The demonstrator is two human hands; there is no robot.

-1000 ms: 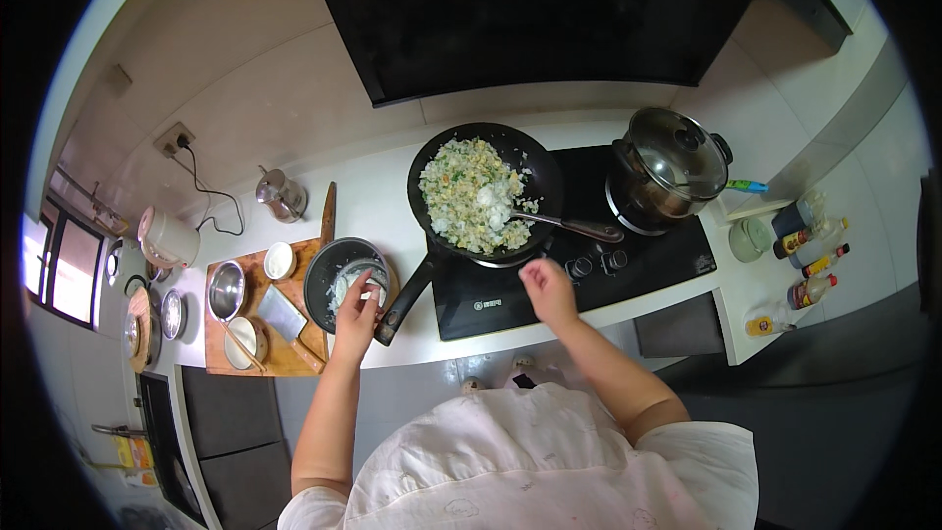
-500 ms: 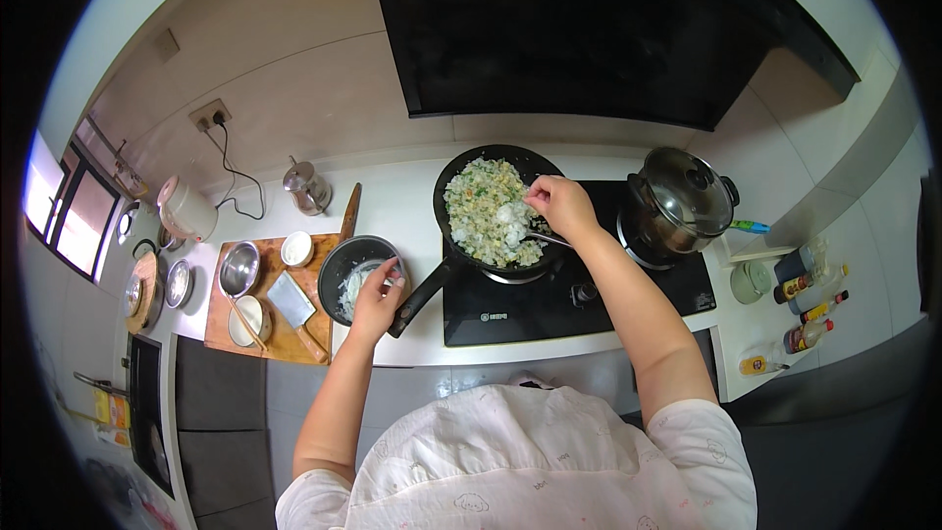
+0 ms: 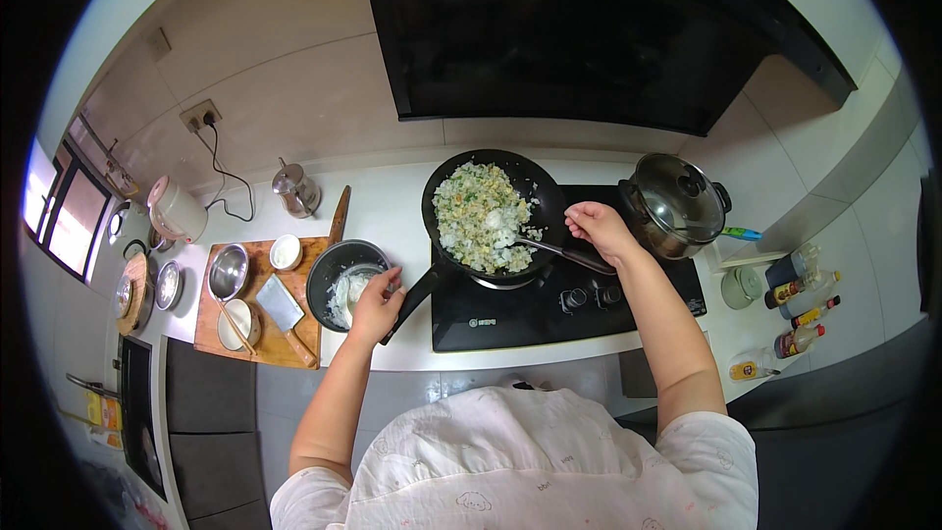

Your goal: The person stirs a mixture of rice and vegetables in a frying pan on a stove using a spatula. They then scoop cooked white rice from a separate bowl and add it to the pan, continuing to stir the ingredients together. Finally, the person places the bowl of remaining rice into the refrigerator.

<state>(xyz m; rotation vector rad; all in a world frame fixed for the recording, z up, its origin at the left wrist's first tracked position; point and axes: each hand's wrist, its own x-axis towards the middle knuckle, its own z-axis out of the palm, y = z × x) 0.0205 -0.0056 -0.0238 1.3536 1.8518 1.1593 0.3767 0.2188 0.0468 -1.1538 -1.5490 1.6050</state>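
Observation:
A dark frying pan [image 3: 545, 182] on the stove holds fried rice [image 3: 476, 206] with green and yellow bits and a whiter clump of rice on its right. A metal turner [image 3: 535, 243] lies in the pan, its dark handle sticking out to the right. Just right of the pan's rim is my right hand [image 3: 601, 231], its fingertips pinched together above that handle; anything between them is too small to see. My left hand [image 3: 376, 304] is closed at the right rim of a small dark pot [image 3: 319, 275], which has white rice [image 3: 345, 287] in it.
Left of the pot, a wooden cutting board [image 3: 257, 260] carries a cleaver [image 3: 282, 304], a steel bowl [image 3: 228, 270], a white cup [image 3: 286, 251] and a bowl with chopsticks [image 3: 238, 324]. A lidded pot [image 3: 677, 201] occupies the right burner. Bottles [image 3: 800, 342] stand far right.
My right hand has moved right, away from the white clump and clear of the pan, uncovering the turner's handle. My left hand stays at the small pot. The whole view has shifted slightly.

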